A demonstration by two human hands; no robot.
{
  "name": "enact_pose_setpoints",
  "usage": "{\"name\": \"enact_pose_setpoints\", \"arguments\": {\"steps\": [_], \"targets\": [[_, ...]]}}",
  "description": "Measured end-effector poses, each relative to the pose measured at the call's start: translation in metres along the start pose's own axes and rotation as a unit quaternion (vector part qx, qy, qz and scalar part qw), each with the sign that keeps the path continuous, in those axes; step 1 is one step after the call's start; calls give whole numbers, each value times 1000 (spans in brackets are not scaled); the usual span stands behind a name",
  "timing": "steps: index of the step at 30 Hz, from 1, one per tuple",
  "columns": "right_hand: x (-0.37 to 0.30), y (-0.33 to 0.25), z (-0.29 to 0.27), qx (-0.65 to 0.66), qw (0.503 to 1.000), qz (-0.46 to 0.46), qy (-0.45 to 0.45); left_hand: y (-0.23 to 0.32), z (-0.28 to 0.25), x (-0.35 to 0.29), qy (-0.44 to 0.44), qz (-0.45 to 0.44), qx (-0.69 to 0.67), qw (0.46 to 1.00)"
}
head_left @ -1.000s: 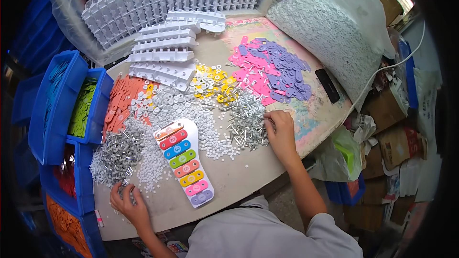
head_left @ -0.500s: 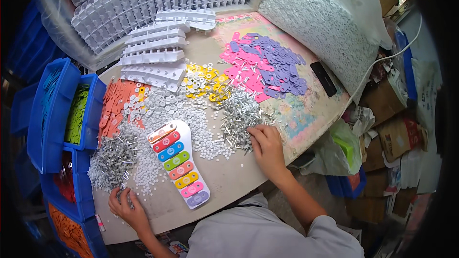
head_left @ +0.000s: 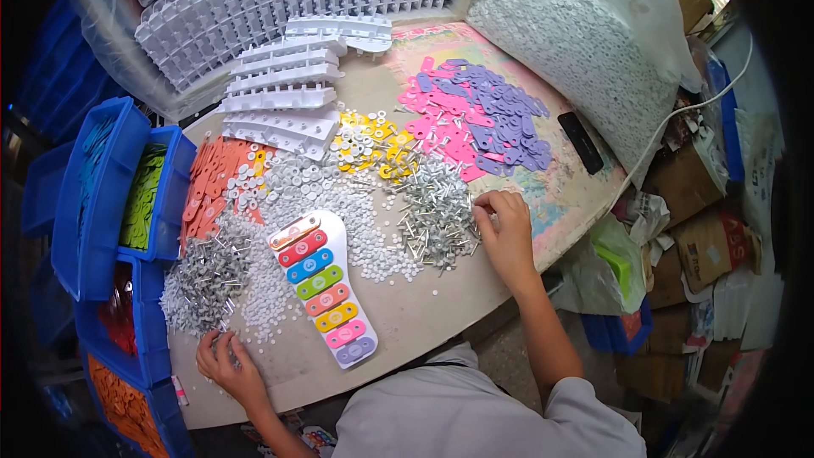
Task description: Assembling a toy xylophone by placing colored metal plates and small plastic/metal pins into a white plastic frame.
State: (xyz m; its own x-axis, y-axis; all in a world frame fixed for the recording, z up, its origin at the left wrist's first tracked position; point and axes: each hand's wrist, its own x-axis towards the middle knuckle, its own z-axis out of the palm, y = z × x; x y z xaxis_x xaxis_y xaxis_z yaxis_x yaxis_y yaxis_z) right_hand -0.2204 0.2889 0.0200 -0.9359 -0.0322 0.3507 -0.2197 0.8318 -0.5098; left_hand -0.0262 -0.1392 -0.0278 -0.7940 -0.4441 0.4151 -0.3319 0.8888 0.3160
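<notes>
A toy xylophone (head_left: pixel 326 288) lies on the table in front of me, a white base with several coloured bars fixed across it. My left hand (head_left: pixel 231 369) rests at the table's near left with bent fingers apart, just below a pile of metal pins and white bits (head_left: pixel 206 276); I see nothing held in it. At the right edge of another heap of metal pins (head_left: pixel 437 212) is my right hand (head_left: pixel 509 237), its fingers curled and the thumb close to the index finger. Whatever those fingertips pinch is too small to make out.
White washers (head_left: pixel 318 191) spread across the middle. Loose coral bars (head_left: pixel 208 191), yellow bars (head_left: pixel 373 140), pink bars (head_left: pixel 441 123) and purple bars (head_left: pixel 517 119) lie behind. White bases (head_left: pixel 280 102) stack at the back. Blue bins (head_left: pixel 97 203) line the left; a bulging bag (head_left: pixel 585 42) and a phone (head_left: pixel 580 142) are right.
My right hand has drawn off the pin heap, moving right and slightly away from me. The left hand has barely moved; the whole view has shifted slightly.
</notes>
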Motion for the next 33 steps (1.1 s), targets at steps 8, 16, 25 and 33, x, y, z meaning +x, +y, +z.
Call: {"name": "enact_pose_setpoints", "arguments": {"steps": [8,16,25,33], "targets": [[-9,-4,8,9,998,-41,-36,-1,0,0,4,4,3,1000],[-14,-2,4,-11,998,-14,-53,-1,1,0,3,6,6,1000],[-4,-7,11,1,997,-58,-47,-4,0,0,6,-8,0,1000],[-12,13,6,13,994,-71,-79,6,-3,2,52,-36,-9,998]]}}
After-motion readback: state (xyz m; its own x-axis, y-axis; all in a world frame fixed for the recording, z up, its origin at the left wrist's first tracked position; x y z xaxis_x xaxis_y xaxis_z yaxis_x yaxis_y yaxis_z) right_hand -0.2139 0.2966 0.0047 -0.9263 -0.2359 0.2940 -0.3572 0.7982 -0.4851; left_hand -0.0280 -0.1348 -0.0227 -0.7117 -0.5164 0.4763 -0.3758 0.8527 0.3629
